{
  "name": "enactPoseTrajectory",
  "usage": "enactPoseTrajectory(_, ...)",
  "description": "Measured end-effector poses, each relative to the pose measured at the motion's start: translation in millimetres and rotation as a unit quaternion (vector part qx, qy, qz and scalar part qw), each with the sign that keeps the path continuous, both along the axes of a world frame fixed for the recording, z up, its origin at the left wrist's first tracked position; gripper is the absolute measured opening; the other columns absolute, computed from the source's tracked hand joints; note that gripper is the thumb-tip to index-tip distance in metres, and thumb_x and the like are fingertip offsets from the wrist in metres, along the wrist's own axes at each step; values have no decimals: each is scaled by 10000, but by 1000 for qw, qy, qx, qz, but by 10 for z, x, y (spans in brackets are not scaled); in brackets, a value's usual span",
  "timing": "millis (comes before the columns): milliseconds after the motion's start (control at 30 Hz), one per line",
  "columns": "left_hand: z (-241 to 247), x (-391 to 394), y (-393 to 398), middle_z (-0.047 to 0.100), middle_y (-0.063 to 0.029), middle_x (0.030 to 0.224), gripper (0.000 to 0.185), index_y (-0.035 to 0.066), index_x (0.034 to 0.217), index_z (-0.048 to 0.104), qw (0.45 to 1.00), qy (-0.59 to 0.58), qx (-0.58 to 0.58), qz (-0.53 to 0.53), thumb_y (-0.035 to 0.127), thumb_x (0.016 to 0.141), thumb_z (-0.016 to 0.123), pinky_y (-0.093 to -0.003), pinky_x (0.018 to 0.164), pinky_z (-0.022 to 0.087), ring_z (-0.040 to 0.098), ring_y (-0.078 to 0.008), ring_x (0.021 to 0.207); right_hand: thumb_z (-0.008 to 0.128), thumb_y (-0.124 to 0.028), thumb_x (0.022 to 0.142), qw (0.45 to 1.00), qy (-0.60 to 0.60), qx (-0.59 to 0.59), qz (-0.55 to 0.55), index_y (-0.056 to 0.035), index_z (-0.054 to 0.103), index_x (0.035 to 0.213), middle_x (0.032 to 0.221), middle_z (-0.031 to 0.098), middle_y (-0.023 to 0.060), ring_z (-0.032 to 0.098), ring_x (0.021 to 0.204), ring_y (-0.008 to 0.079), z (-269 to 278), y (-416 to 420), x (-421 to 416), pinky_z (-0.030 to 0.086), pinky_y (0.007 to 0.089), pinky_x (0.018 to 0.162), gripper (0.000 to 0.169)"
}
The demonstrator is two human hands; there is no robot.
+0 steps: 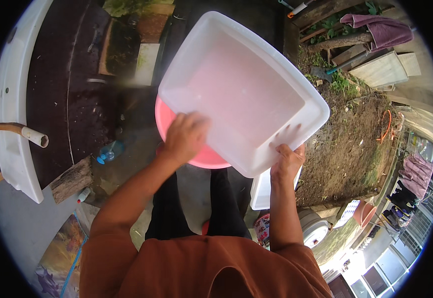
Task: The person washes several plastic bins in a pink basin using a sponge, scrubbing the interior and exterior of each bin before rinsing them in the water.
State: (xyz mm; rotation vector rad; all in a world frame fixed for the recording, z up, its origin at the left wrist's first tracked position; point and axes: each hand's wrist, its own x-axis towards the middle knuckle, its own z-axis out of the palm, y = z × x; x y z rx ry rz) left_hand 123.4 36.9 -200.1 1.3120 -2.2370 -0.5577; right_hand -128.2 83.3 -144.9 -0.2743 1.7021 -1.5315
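A translucent white plastic tub (239, 89) is held above a round pink plastic basin (209, 158), and pink shows through the tub's bottom. My right hand (289, 162) grips the tub's near right rim, with the thumb on top and fingers showing faintly through the wall. At the tub's near left side is my left hand (186, 138), blurred by motion. Its fingers are bent, and whether they hold or only touch something cannot be made out. Another white plastic container (262, 192) is partly hidden below my right hand and the tub.
On the left, a pipe (35, 137) juts out in front of a white sink-like basin (15, 97). A blue plastic bottle (110, 152) lies on the wet floor near a wood block (73, 180). Bare soil (345, 149) extends to the right, near a lidded pot (313, 229).
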Motion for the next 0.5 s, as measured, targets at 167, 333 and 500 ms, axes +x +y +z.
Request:
enactPoseTrajectory(167,39,92,-42,540,-90,1155,357,144,1120,604,995,13,-52,-80,102,766,591,-381,858,425,496,-309,1043,351,176,641,991,-70,115,-20,-73,395,1297,1121,528,121,595,909,346,-87,159,-168,562,471,684,703)
enactPoseTrajectory(333,-128,211,-634,509,-166,1171,346,116,1174,575,973,31,-44,226,116,830,546,-454,936,361,439,-357,1112,338,159,658,978,-139,150,-28,-129,362,1327,1150,504,137,568,948,401,-149,225,-23,538,556,708,730)
enactPoseTrajectory(500,42,-37,212,509,-162,1185,350,95,1153,588,996,43,-30,-76,117,806,558,-484,962,361,453,-401,1112,330,148,659,973,-152,172,-33,-126,350,1337,1211,473,154,565,955,412,-237,253,-105,536,559,711,732)
